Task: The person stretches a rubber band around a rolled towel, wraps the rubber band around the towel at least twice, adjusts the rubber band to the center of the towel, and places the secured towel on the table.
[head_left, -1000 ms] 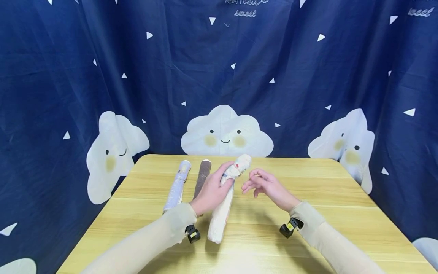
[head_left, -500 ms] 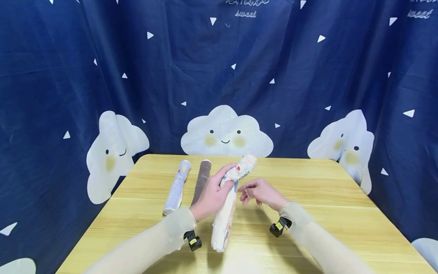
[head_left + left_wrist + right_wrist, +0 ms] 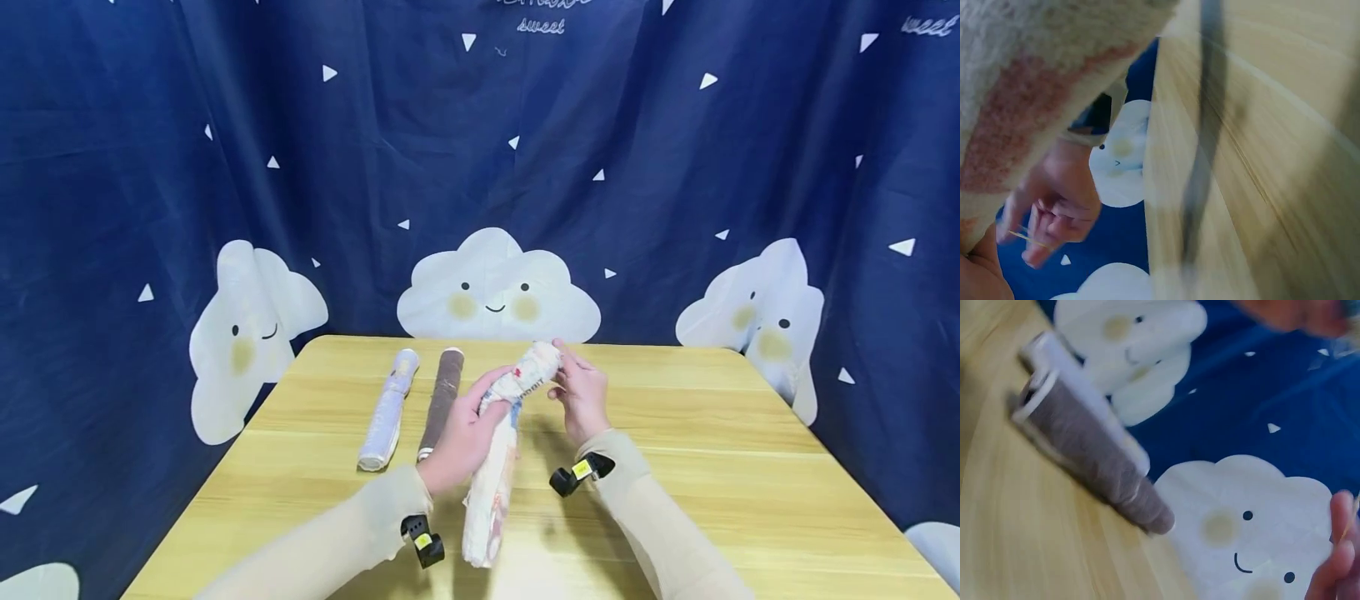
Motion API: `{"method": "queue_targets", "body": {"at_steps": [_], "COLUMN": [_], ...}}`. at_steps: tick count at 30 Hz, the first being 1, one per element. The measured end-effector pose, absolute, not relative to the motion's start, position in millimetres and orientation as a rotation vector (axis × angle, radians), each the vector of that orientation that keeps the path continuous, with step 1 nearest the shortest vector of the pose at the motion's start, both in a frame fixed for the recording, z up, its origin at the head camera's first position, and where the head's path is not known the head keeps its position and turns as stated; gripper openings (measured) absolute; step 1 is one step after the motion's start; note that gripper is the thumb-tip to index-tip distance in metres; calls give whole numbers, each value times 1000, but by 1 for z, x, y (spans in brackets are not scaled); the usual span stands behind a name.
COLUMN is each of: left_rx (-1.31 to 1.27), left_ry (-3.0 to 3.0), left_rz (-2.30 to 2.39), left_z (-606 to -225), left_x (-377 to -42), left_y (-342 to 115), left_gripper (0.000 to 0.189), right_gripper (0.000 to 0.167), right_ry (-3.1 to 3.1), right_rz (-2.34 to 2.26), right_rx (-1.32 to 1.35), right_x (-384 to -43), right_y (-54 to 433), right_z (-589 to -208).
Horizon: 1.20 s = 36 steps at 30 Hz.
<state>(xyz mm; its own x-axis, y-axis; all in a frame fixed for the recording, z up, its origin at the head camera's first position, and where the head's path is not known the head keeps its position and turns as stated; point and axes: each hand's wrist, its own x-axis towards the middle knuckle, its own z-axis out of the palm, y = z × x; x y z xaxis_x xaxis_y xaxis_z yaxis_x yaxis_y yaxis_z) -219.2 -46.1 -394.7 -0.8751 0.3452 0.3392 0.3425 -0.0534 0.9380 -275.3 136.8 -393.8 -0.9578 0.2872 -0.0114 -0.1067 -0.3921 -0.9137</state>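
Observation:
My left hand [image 3: 462,433] grips the upper part of a rolled white towel [image 3: 490,492], printed with a red spot and dark lettering. The roll is tilted, its far end raised and its near end toward me. At the far end, fingers of my right hand [image 3: 585,396] are close beside the towel's tip. A thin yellow rubber band [image 3: 1027,238] stretches across the right hand's fingers in the left wrist view. Pinkish patches show on the towel [image 3: 1022,112] there, close to the camera.
Left of the hands, a lilac rolled towel [image 3: 387,408] and a brown rolled towel [image 3: 442,400] lie side by side on the wooden table [image 3: 720,467]. A dark blue curtain [image 3: 645,208] with white clouds stands behind the table's back edge.
My right hand has moved inward and up to the far end of the white towel. That towel has shifted slightly right and nearer in the left hand's grip.

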Motion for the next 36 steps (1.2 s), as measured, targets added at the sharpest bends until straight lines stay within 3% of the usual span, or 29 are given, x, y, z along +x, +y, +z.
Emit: {"method": "queue_targets", "body": {"at_steps": [3, 8, 17, 27, 36], "left_rx": [633, 408, 406, 832, 1035], "left_ry": [2006, 1757, 1890, 2584, 2738], "left_rz": [2265, 2382, 2256, 1647, 1401], "left_z": [-394, -390, -386, -372, -362], "left_x": [-225, -229, -233, -229, -226], "left_y": [-46, -41, -38, -46, -47], "left_gripper": [47, 49, 47, 45, 50], "right_gripper": [34, 45, 70, 68, 35], "right_ry": [-1490, -1547, -1809, -2371, -2806], "right_rz": [2500, 2530, 2397, 1814, 1276], "right_rx": [-120, 132, 686, 867, 982], "right_x": [-271, -263, -253, -254, -252], "right_y": [137, 140, 158, 176, 170], "right_z": [-389, -389, -377, -335, -305]}}
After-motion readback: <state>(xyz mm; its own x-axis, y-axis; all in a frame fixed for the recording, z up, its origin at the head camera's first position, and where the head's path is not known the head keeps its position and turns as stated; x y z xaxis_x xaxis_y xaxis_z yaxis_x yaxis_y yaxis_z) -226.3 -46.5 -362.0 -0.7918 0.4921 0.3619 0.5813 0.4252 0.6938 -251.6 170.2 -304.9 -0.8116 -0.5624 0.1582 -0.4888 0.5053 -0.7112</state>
